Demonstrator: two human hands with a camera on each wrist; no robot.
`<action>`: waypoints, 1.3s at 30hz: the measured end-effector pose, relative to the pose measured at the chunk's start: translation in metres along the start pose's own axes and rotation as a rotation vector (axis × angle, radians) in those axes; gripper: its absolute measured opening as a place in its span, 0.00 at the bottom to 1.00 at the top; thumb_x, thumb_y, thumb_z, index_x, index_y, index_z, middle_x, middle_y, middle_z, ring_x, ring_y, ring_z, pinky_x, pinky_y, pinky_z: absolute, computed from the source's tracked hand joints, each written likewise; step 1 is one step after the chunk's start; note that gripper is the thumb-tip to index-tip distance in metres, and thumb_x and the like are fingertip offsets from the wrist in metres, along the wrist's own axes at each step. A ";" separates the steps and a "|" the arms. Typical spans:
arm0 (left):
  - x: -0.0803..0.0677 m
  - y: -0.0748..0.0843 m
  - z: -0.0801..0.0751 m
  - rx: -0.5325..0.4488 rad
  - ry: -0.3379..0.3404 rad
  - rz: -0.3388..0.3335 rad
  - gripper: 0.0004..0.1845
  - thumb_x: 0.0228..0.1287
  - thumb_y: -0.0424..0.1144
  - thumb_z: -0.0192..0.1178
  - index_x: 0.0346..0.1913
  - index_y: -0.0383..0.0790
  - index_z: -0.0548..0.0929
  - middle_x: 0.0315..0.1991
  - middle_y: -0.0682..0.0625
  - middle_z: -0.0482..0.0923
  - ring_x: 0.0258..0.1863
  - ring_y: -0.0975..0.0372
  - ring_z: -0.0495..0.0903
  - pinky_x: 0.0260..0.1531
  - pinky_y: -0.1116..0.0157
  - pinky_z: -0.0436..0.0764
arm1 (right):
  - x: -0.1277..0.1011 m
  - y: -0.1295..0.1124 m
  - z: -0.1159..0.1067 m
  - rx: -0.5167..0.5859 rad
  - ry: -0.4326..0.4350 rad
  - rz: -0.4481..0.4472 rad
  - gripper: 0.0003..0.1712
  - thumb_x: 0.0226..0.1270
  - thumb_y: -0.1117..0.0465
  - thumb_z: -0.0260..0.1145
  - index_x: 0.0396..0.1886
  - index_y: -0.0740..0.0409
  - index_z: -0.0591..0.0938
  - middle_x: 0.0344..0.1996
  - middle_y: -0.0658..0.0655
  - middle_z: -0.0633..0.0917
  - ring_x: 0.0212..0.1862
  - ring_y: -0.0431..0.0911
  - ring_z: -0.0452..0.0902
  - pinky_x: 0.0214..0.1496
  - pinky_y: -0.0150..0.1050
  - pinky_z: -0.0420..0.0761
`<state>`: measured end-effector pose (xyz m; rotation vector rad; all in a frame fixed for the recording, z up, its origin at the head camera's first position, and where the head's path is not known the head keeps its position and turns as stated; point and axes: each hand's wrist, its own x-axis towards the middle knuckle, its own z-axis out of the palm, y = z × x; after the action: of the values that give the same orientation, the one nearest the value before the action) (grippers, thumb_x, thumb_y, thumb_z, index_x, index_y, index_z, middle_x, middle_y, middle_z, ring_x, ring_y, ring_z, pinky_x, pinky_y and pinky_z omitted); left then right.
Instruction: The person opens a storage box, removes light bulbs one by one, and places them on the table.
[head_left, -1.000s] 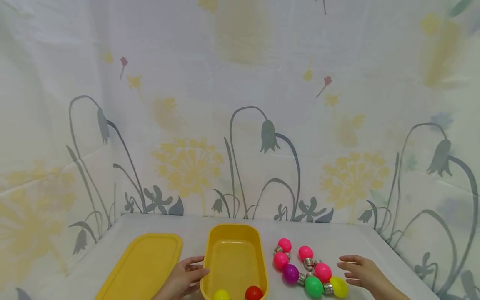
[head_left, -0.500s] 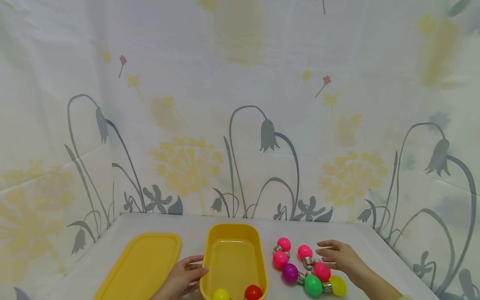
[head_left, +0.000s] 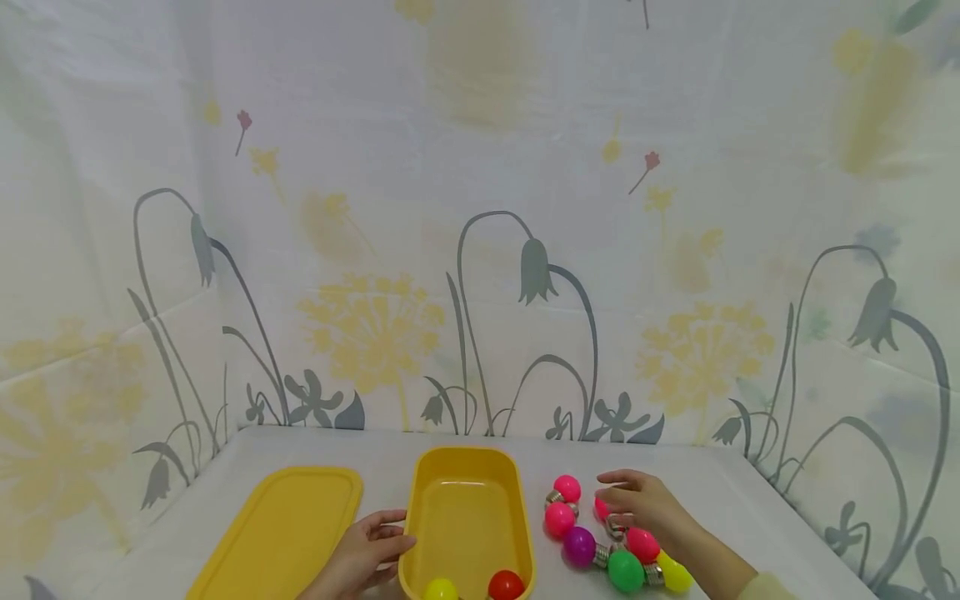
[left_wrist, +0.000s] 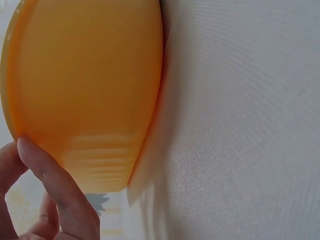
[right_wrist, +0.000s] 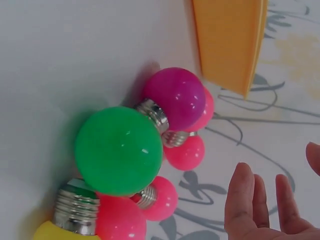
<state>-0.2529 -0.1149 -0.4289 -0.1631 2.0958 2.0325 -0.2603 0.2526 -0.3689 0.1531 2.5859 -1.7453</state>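
Right hand (head_left: 643, 504), fingers straight and spread, hovers over the pink bulbs (head_left: 561, 519) clustered on the desk (head_left: 712, 492). Left hand (head_left: 366, 554), fingers relaxed, rests against the yellow tub's (head_left: 467, 467) left wall.

Bare left hand (head_left: 360, 557); right hand (head_left: 647, 504) wears a pale yellow-green sleeve (head_left: 765, 587).

Staged tabletop booth — flower-print sheets (head_left: 480, 250) curtaining a white table (head_left: 720, 483).
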 end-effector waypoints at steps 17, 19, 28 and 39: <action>0.000 0.000 0.001 -0.013 -0.022 0.024 0.28 0.57 0.37 0.66 0.58 0.28 0.70 0.37 0.44 0.76 0.30 0.61 0.79 0.31 0.66 0.79 | 0.011 -0.013 0.030 0.090 -0.128 -0.131 0.22 0.63 0.65 0.62 0.52 0.75 0.73 0.40 0.61 0.81 0.39 0.54 0.80 0.45 0.49 0.79; 0.000 0.000 0.001 -0.008 -0.019 0.019 0.28 0.57 0.37 0.66 0.58 0.28 0.69 0.37 0.44 0.76 0.30 0.61 0.79 0.31 0.66 0.79 | 0.012 -0.016 0.035 0.086 -0.144 -0.145 0.22 0.63 0.64 0.62 0.52 0.74 0.73 0.39 0.61 0.81 0.38 0.53 0.80 0.44 0.48 0.79; 0.001 0.000 -0.001 0.019 -0.011 -0.006 0.29 0.56 0.38 0.67 0.58 0.27 0.69 0.37 0.44 0.76 0.30 0.61 0.79 0.31 0.65 0.79 | 0.017 -0.034 0.057 0.116 -0.157 -0.157 0.22 0.59 0.62 0.66 0.51 0.71 0.75 0.38 0.60 0.80 0.34 0.48 0.77 0.43 0.47 0.80; 0.002 0.002 0.001 0.039 0.010 -0.034 0.30 0.56 0.37 0.66 0.59 0.27 0.68 0.38 0.42 0.77 0.30 0.60 0.79 0.32 0.65 0.79 | 0.028 -0.047 0.076 0.085 -0.213 -0.198 0.23 0.61 0.61 0.65 0.53 0.67 0.75 0.46 0.62 0.80 0.45 0.58 0.78 0.44 0.45 0.79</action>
<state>-0.2553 -0.1137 -0.4272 -0.2018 2.1221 1.9745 -0.2958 0.1666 -0.3556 -0.2825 2.4480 -1.8190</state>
